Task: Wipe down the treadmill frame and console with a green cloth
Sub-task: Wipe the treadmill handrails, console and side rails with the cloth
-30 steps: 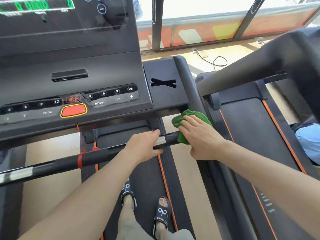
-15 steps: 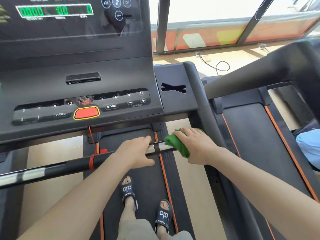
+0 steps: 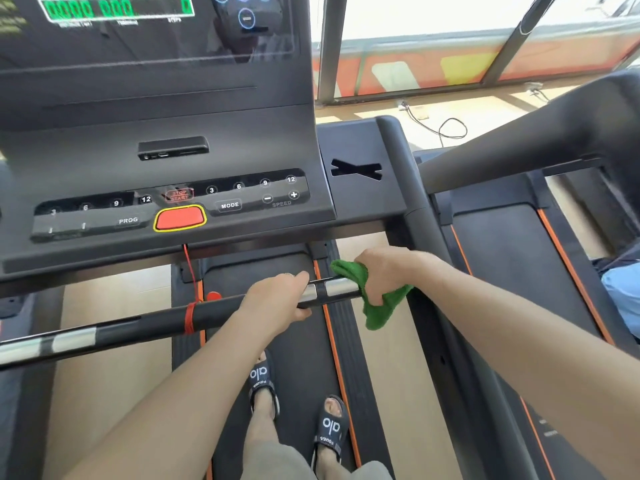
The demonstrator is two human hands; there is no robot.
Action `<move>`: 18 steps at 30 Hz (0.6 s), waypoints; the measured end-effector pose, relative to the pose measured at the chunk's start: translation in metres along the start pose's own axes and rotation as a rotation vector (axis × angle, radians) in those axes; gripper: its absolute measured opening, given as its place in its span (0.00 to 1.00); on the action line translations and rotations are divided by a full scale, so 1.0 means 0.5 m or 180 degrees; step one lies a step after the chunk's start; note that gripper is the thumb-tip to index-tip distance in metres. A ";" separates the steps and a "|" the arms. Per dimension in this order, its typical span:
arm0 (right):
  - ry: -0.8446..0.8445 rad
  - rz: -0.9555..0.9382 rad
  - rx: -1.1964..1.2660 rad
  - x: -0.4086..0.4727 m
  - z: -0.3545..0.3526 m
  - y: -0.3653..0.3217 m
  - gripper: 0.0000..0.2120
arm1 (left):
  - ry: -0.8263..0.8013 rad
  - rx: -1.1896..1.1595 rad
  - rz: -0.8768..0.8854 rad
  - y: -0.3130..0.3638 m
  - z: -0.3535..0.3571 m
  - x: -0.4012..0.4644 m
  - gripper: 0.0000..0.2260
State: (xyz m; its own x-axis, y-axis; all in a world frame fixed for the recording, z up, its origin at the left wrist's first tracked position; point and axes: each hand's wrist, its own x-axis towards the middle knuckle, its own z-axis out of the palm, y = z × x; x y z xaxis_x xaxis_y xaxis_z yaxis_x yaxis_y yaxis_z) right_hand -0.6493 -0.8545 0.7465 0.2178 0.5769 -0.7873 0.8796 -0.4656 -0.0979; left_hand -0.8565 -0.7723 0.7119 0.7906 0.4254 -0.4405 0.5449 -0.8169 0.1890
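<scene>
Sunlit gym floor point(image 3: 363, 112) beyond black console point(image 3: 156, 150) with red button point(image 3: 180, 218). Left hand point(image 3: 277, 299) curled over handlebar point(image 3: 138, 323), just left of its chrome end. Right hand point(image 3: 391, 271) wrapped round that right end, fingers gripping green cloth point(image 3: 377, 306) against bar, cloth hanging below. Sandals point(image 3: 263, 382) on belt point(image 3: 294, 341) beneath.

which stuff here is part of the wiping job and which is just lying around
Job:
- green cloth, gripped in the right hand
- handlebar, held by the left hand
- console
- frame upright

Lying about:
- cable on the floor
- neighbouring treadmill
- red cord under the console
</scene>
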 end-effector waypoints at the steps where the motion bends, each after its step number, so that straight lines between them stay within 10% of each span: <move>1: 0.0660 -0.0092 -0.0109 -0.009 0.034 0.007 0.18 | -0.0009 -0.0011 -0.0003 0.000 0.000 0.001 0.18; 5: 0.3046 -0.0005 -0.0421 -0.007 0.190 -0.013 0.23 | -0.0017 -0.0032 -0.0030 0.000 0.000 0.002 0.17; 8: 0.3471 0.0084 -0.0322 0.004 0.213 -0.033 0.20 | -0.0025 -0.0033 -0.0046 -0.001 0.003 0.003 0.17; 15: 0.0656 -0.0490 -0.0177 0.012 0.040 -0.131 0.14 | 0.0155 -0.0224 -0.0095 -0.006 0.012 0.003 0.17; 18: 0.0537 -0.0428 -0.0153 0.031 0.032 -0.172 0.14 | 0.0248 -0.0378 -0.0109 -0.015 0.017 0.003 0.17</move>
State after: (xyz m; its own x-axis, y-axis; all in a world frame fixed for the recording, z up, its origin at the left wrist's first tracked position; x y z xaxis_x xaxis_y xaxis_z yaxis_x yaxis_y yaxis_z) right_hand -0.7285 -0.8163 0.7331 0.1613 0.7377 -0.6556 0.9237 -0.3467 -0.1628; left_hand -0.8615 -0.7688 0.7024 0.7878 0.4848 -0.3800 0.5974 -0.7516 0.2797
